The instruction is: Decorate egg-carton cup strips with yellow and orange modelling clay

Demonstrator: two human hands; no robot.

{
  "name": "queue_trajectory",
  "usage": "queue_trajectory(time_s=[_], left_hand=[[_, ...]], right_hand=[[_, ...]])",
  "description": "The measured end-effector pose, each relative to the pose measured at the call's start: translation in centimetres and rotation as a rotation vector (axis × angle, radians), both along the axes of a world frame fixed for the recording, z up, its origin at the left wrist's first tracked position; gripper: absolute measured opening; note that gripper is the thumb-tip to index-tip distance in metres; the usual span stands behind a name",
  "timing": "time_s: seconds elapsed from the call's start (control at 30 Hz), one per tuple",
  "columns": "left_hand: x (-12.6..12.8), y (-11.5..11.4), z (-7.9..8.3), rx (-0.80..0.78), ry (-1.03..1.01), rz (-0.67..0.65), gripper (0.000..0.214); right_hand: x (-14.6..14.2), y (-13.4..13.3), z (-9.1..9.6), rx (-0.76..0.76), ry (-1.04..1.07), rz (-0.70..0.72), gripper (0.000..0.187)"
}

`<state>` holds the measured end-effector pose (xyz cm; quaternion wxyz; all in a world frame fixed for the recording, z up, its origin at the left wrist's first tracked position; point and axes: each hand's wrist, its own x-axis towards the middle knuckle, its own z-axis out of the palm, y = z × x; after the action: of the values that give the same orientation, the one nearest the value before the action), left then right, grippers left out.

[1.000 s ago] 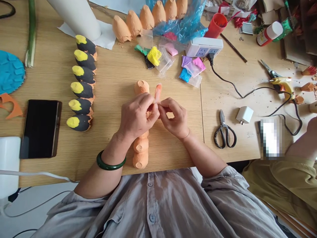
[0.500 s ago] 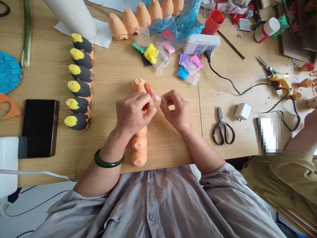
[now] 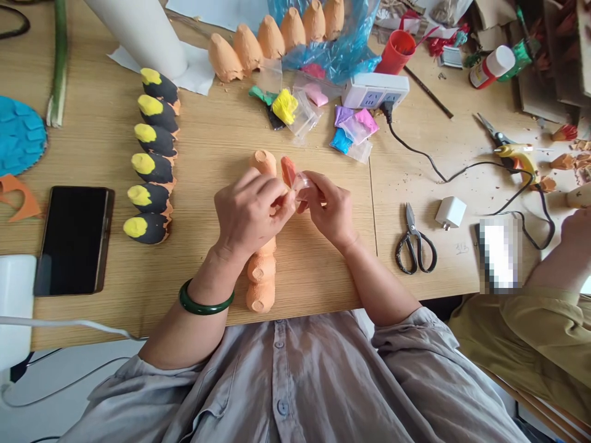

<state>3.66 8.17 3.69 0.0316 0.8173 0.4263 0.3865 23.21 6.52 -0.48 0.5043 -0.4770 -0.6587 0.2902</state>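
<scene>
Both my hands meet over the middle of the wooden table (image 3: 207, 154). My left hand (image 3: 252, 212) and my right hand (image 3: 327, 209) each pinch a small clear plastic bag (image 3: 300, 181) that holds a lump of orange clay (image 3: 287, 170). Under my hands lies a row of plain orange egg-carton cones (image 3: 261, 271), running from my chest towards the table's middle. A green bangle (image 3: 203, 303) sits on my left wrist.
A row of black cones with yellow tips (image 3: 150, 154) lies to the left, beside a phone (image 3: 74, 239). Bags of coloured clay (image 3: 318, 114), a power strip (image 3: 375, 90), scissors (image 3: 415, 243), a charger (image 3: 450, 212) and a glue gun (image 3: 517, 154) lie right. Another person's arm (image 3: 558, 264) rests at the right edge.
My hands have kept working the small bag; the orange clay has swung from upright to the left and now sits between my fingertips. The other person's arm has drawn back a little.
</scene>
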Motion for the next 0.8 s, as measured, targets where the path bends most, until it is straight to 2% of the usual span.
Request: queue_trajectory(time_s=[0.07, 0.17, 0.23, 0.3, 0.4, 0.47, 0.6, 0.8], left_hand=[[-0.3, 0.3, 0.6, -0.038, -0.104, -0.001, 0.036], [-1.0, 1.0, 1.1, -0.156, -0.110, -0.055, 0.085], [-1.4, 1.5, 0.9, -0.217, -0.049, -0.116, 0.099], [-1.7, 1.8, 0.4, -0.198, -0.015, -0.172, 0.093], [-1.9, 1.9, -0.5, -0.153, 0.043, -0.197, 0.063], [-1.9, 1.8, -0.8, -0.122, 0.060, -0.179, 0.050], [-1.9, 1.3, -0.9, -0.098, -0.007, -0.151, 0.044], [-1.8, 0.9, -0.4, -0.284, -0.062, -0.155, 0.041]], right_hand=[[-0.2, 0.1, 0.5, -0.080, 0.147, 0.034, 0.036], [-0.1, 0.2, 1.6, -0.237, 0.321, 0.101, 0.058], [0.1, 0.3, 2.3, -0.328, 0.390, 0.146, 0.064], [0.3, 0.4, 3.0, -0.395, 0.423, 0.190, 0.066], [0.8, 0.8, 3.5, -0.450, 0.442, 0.243, 0.067], [1.1, 1.0, 3.7, -0.462, 0.443, 0.255, 0.066], [1.4, 1.1, 3.7, -0.450, 0.470, 0.236, 0.062], [1.3, 1.2, 3.6, -0.471, 0.492, 0.177, 0.058]])
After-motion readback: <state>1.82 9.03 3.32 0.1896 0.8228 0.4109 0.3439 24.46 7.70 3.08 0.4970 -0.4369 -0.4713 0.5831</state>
